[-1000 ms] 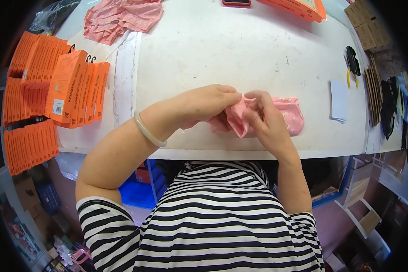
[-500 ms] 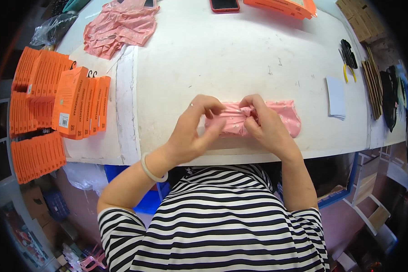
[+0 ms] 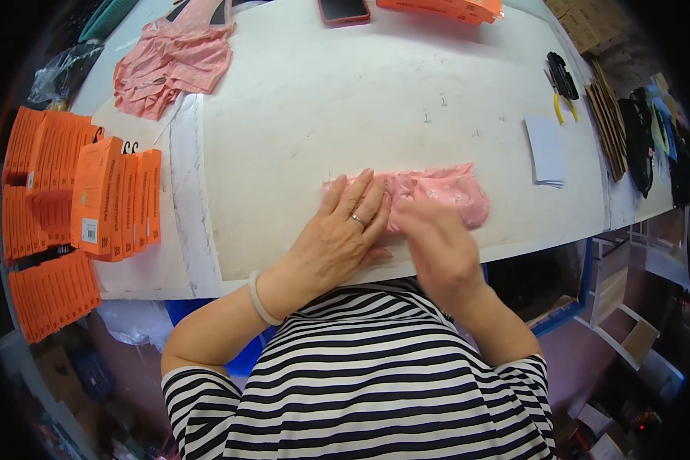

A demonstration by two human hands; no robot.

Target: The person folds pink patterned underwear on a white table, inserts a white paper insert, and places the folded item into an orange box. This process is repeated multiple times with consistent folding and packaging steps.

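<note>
A folded pink garment with a small flower print lies flat near the table's front edge, wider than it is deep. My left hand rests flat on its left half, fingers stretched out and a ring on one of them. Over the near side of its middle is my right hand, smeared by motion, so its fingers and anything in them cannot be made out. Part of the cloth between the two hands looks gathered and creased. The garment's left part is mostly hidden under my left hand.
Stacked orange boxes with black hooks stand at the left. A pink garment pile lies at the far left. A phone and an orange box are at the back. White papers and yellow-handled pliers lie right.
My left hand has gone from curled above the cloth to lying flat on it. My right hand has let go of its pinch on the middle and drawn nearer. The view has shifted slightly.
</note>
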